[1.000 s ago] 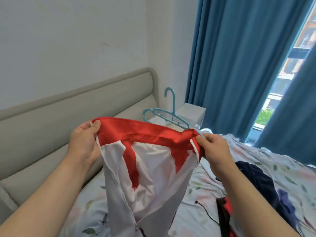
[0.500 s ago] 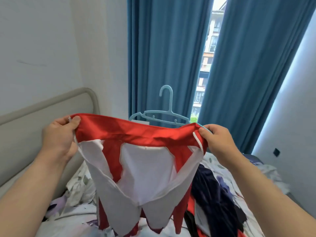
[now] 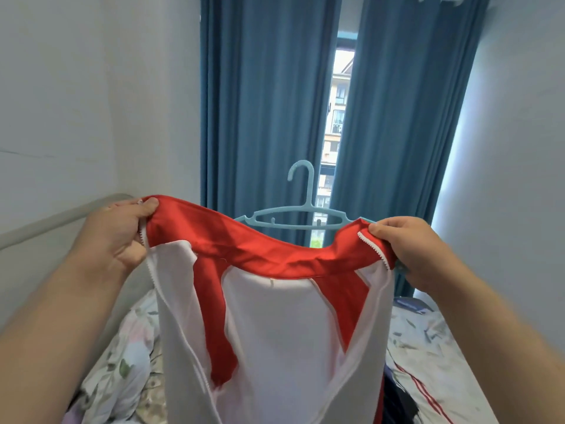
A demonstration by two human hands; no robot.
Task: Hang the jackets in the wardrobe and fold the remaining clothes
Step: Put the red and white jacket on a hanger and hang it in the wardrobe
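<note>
above hands: open air up to the curtains [image 3: 269, 117], free.
between hands: jacket [image 3: 275, 301] stretched across, blocks passage; hanger [image 3: 301, 215] just behind its collar.
left of left hand [image 3: 119, 237]: wall [image 3: 76, 102] and headboard [image 3: 39, 228] close.
right of right hand [image 3: 409, 249]: wall near.
below: bed [image 3: 428, 347] with clothes.

Both forearms bare, no sleeves showing.
</note>
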